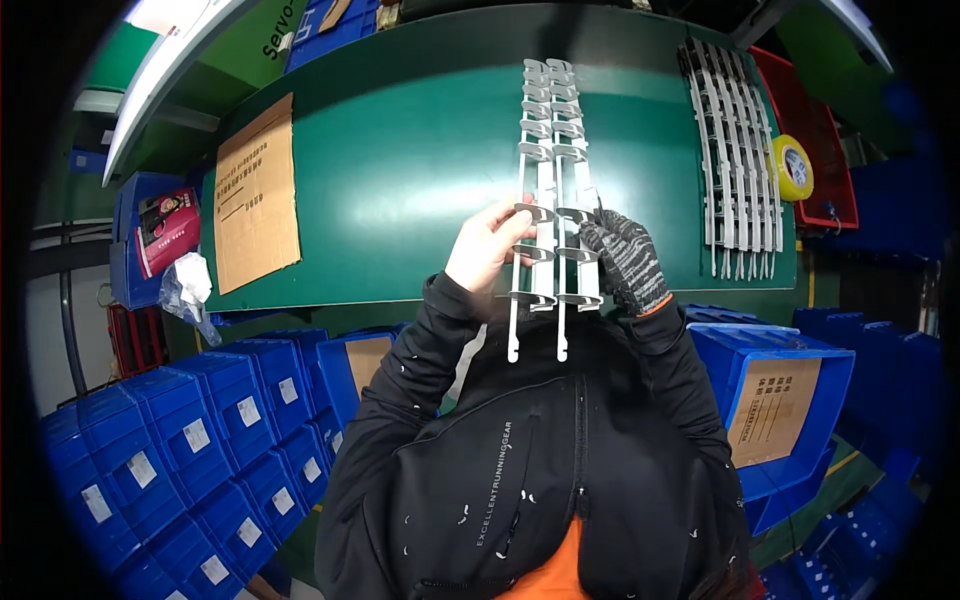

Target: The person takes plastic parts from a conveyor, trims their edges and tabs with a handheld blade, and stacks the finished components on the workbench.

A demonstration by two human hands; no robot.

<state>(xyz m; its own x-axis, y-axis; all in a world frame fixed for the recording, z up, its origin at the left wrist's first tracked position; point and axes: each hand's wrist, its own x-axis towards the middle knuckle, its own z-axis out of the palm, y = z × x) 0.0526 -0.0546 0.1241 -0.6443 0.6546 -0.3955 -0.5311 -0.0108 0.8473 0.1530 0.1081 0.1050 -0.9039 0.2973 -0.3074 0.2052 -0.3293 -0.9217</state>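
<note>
Two long, narrow white strips with rows of curved grey tabs lie side by side, running away from me across the green table [400, 170]. Their hooked near ends stick out past its front edge. My bare left hand [485, 245] is closed on the left strip [517, 325], with thumb and fingers at one of its tabs. My right hand [628, 260], in a grey-black knitted glove, is curled against the outer side of the right strip [562, 325]. Its fingertips are partly hidden behind the tabs and strip.
Several similar strips [735, 160] lie bundled at the table's right, beside a yellow tape roll [793, 168] and a red crate [830, 150]. A cardboard sheet [257, 200] lies at the left. Blue bins [215, 400] stand stacked below left; another blue bin [835, 400] stands below right.
</note>
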